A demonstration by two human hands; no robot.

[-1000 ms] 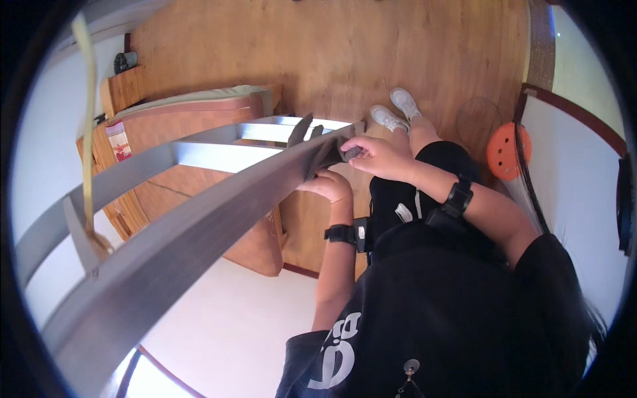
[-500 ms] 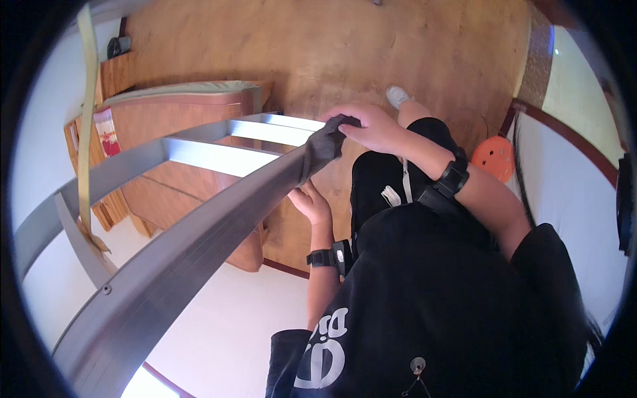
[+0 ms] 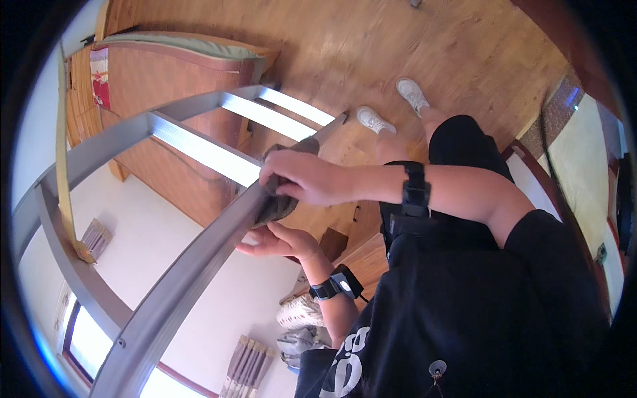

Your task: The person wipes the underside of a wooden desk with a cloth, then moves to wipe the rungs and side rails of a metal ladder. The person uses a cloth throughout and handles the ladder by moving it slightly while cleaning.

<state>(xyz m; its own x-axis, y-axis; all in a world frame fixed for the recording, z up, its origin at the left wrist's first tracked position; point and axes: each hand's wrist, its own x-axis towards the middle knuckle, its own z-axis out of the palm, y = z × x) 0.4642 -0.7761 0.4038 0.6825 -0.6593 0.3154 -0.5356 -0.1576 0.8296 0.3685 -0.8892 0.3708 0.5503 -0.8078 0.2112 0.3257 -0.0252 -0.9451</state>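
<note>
A grey metal ladder slants from the lower left up toward the middle, its flat rungs shining. My right hand is closed on a dark grey cloth, which is pressed over the near side rail. Some of the cloth hangs below the rail, and another part lies along it beyond my fingers. Just under that rail is my left hand, its fingers stretched out beside the cloth's lower end. The rail partly hides its fingertips, so I cannot tell whether they touch the metal.
A bed with a brown cover lies behind the ladder. A yellow strap hangs at the ladder's left end. My white shoes stand on the wooden floor. Curtains and heaped bedding are at the lower middle.
My right hand and the cloth have slid along the rail toward the lower left. My left hand has moved left and down with them. The view has turned, and both shoes now show.
</note>
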